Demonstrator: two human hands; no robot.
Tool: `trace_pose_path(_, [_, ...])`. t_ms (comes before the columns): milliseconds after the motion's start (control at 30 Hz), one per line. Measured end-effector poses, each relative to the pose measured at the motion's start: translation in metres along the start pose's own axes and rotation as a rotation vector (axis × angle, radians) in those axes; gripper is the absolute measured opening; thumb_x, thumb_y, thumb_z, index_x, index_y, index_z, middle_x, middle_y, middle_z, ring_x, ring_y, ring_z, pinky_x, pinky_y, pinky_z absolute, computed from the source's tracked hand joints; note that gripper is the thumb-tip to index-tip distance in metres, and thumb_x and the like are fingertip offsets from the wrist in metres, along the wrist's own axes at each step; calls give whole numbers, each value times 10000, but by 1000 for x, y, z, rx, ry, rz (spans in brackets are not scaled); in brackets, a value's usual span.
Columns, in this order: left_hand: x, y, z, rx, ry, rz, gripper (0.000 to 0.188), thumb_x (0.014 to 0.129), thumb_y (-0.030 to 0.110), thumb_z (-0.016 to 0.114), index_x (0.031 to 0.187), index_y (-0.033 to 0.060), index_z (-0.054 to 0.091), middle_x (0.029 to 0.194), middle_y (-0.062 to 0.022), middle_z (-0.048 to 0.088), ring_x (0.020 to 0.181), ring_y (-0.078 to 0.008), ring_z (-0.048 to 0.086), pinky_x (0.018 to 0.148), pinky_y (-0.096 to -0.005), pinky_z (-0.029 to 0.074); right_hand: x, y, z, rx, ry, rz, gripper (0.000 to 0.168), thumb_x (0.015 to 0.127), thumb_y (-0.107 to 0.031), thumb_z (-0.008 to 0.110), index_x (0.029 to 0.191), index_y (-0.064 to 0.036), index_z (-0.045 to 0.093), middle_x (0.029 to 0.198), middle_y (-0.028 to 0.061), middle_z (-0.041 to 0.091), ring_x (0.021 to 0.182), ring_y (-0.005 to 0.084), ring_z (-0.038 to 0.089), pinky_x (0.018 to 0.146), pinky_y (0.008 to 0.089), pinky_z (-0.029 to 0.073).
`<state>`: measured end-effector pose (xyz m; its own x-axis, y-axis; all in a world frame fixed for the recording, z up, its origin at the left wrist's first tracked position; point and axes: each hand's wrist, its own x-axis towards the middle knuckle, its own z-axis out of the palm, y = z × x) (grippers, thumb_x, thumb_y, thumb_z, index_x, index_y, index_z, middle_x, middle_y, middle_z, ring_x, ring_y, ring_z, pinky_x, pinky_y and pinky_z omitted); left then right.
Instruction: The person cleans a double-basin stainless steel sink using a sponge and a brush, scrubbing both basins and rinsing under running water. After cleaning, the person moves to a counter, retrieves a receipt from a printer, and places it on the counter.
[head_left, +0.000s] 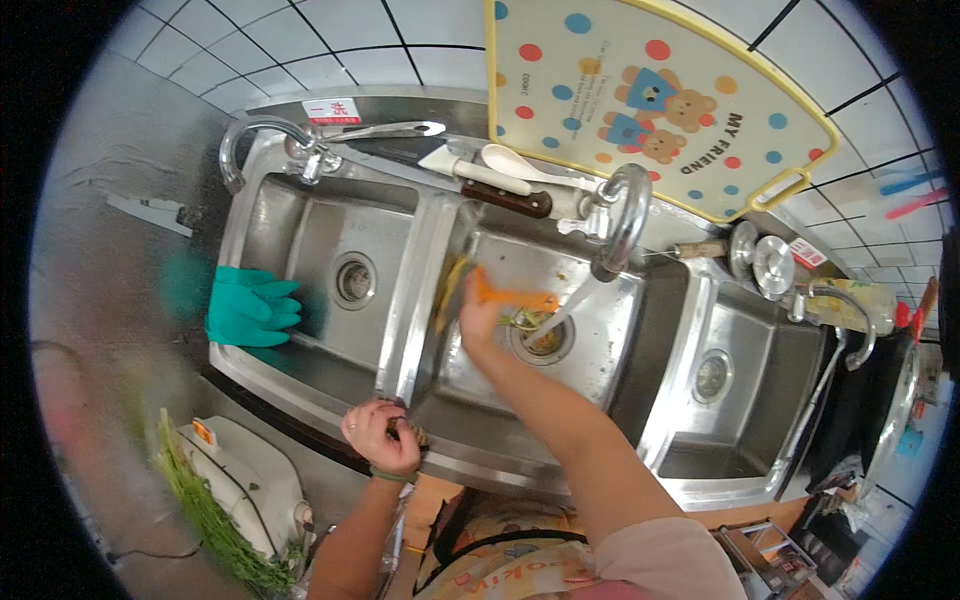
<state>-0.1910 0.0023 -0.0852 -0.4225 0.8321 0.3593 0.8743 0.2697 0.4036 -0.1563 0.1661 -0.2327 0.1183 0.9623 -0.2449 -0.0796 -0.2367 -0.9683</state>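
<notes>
My right hand (478, 319) reaches into the middle basin (585, 259) of a steel sink, holding an orange tool (517, 298). Motion blur hides what kind of tool it is. Beside it, a blurred yellowish strip (453, 281) shows along the basin's left wall. Water runs from the middle faucet (628, 217) onto the drain, where plant scraps (546, 343) lie. At the sink's front rim my left hand (381, 436) is curled around a small brown lump (416, 433), mostly covered by the fingers.
Green rubber gloves (247, 307) hang over the left basin's rim. A brown-handled knife (506, 199), a peeler-like white tool (480, 171) and a white spoon (532, 166) lie behind the sink. A cutting board (585, 97) leans on the tiles. Leafy greens (217, 517) lie at lower left.
</notes>
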Motion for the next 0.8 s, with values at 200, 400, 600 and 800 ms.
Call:
trace_pose_path(200, [-5,-6,-4,12,5,-34,63,626,99,475,674,67,501,764,-81,531,734,-257,463,730,-355,303,-35,-55,-49,-1032,-889,-149,291,754,-115,539,1040,-69,520,909,166,549,824,244,545,683,310,452])
trace_pose_path(400, [1,-5,-8,-32,23,-43,84,582,78,493,665,82,499,759,-47,519,746,-239,469,742,-356,297,106,-47,-107,-1295,-821,-996,392,765,-66,424,1129,-203,474,1135,65,502,940,293,527,795,336,443])
trace_pose_path(600, [-8,-8,-9,-82,60,-137,95,554,70,515,647,91,518,739,-30,515,751,-231,478,791,-390,295,31,-37,-185,-1429,-758,-579,369,765,-190,489,1130,-140,466,906,102,587,710,304,575,631,385,463])
trace_pose_path(800, [-4,-10,-8,-96,70,-139,95,546,71,524,637,97,524,739,-30,519,764,-229,480,783,-397,302,89,-51,-176,-1032,-446,-59,222,732,-221,578,894,-70,577,692,138,594,598,291,573,507,400,440])
